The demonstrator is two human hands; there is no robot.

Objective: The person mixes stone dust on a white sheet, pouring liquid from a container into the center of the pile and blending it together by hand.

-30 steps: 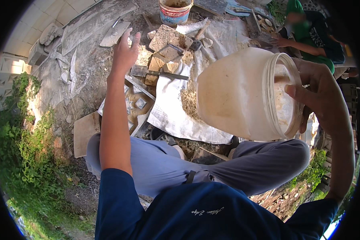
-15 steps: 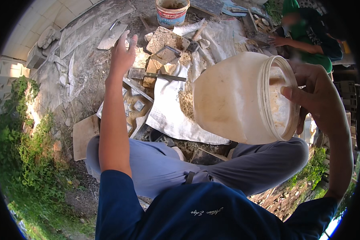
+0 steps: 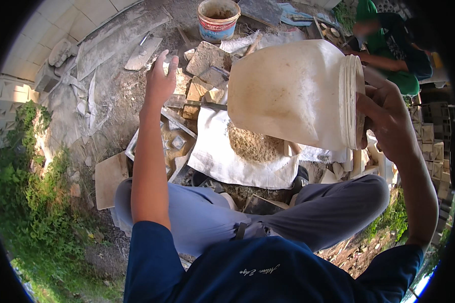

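- Your right hand (image 3: 389, 118) grips the white tub (image 3: 285, 93) by its rim.
- The tub's long way runs left from there, mouth by that hand.
- Your left hand (image 3: 162, 83), holding nothing, is farther away.

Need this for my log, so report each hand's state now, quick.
Left hand: open, fingers spread, nothing visible in it.
Right hand: closed, holding the large plastic tub at its rim.
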